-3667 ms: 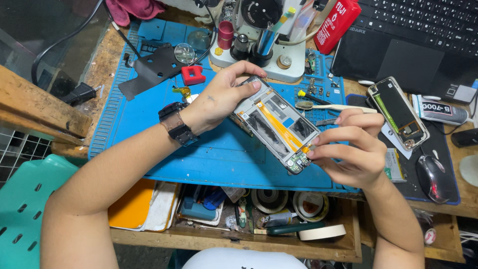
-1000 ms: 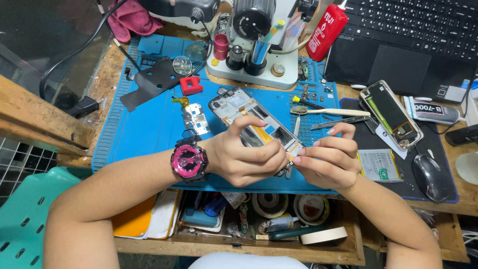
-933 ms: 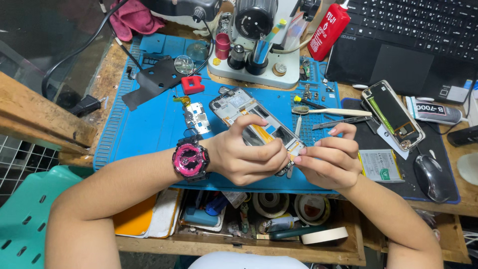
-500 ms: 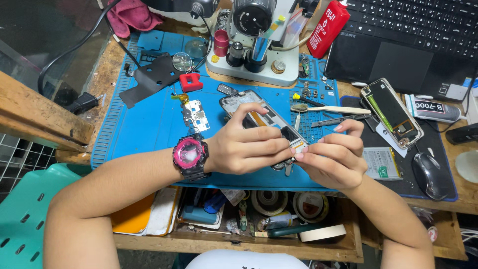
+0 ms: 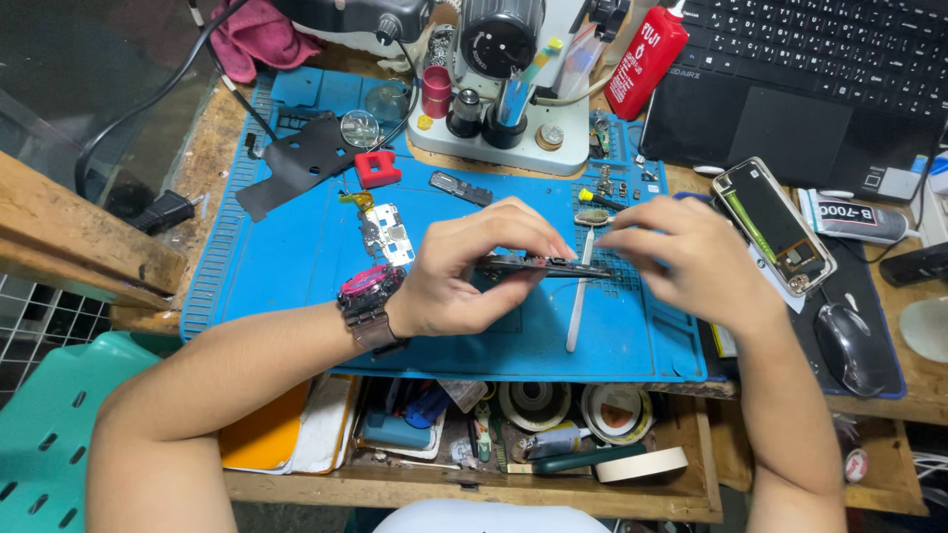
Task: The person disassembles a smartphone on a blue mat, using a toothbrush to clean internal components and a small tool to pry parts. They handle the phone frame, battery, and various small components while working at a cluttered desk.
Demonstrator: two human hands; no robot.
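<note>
My left hand [image 5: 474, 266], with a pink watch [image 5: 367, 293] on the wrist, grips an opened phone body [image 5: 538, 266] edge-on above the blue work mat [image 5: 296, 266]. My right hand [image 5: 681, 262] pinches the phone's right end; its fingers hide that end. A white-handled tool [image 5: 581, 286] lies on the mat under the phone. A small circuit board [image 5: 387, 229] with a yellow flex lies to the left of my left hand.
A second phone [image 5: 775, 225] lies at the right beside a mouse [image 5: 847, 347]. A microscope base [image 5: 504, 109], a red bottle [image 5: 647, 59] and a laptop [image 5: 820, 69] stand behind. An open drawer [image 5: 474, 434] holds tape rolls.
The phone has been turned from face-up to edge-on, and both hands have shifted up and right on the mat. My right hand now holds its right end.
</note>
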